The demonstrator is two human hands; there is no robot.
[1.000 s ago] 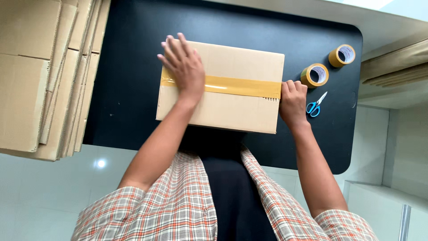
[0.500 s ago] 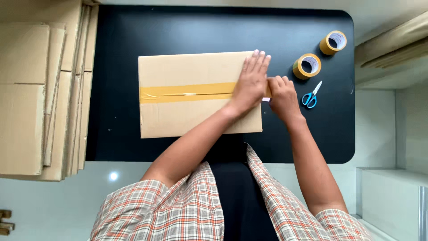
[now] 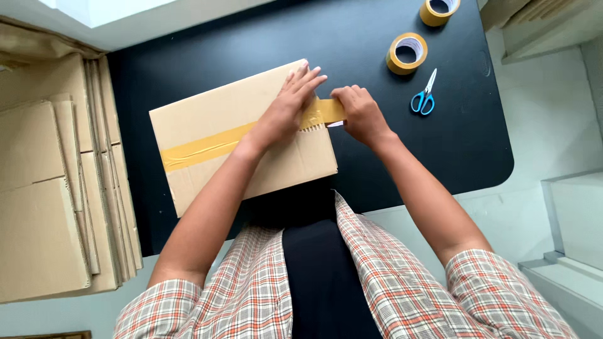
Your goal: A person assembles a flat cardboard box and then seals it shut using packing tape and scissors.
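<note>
- Fingers (image 3: 308, 78) of left hand (image 3: 287, 107) lie flat and spread apart, pressing down on top of the cardboard box (image 3: 242, 135) near its right end, over the tape strip (image 3: 220, 143).
- Right hand (image 3: 359, 113) has fingers together, pinched on the tape end (image 3: 330, 111) that sticks out past the box's right edge; the end looks jagged on the box side.
- Hands sit just beside each other, left fingertips nearly touching the right knuckles.
- Cardboard box lies closed on the black bench (image 3: 465, 144), tilted slightly in view, with the yellow-brown tape strip running along the middle seam from the left edge to the right.
- Two tape rolls on the bench, right of the box: nearer roll (image 3: 407, 53) well apart from the right hand, farther roll (image 3: 438, 10) at the top edge, partly cut off.
- Blue-handled scissors (image 3: 424, 94) lie just below the nearer roll, blades closed, near the right hand but not touching.
- Stack of flattened cardboard (image 3: 56, 182) lies at the left side, alongside the bench edge.
- Person wears a plaid short-sleeve shirt (image 3: 239, 289) over a dark top.
</note>
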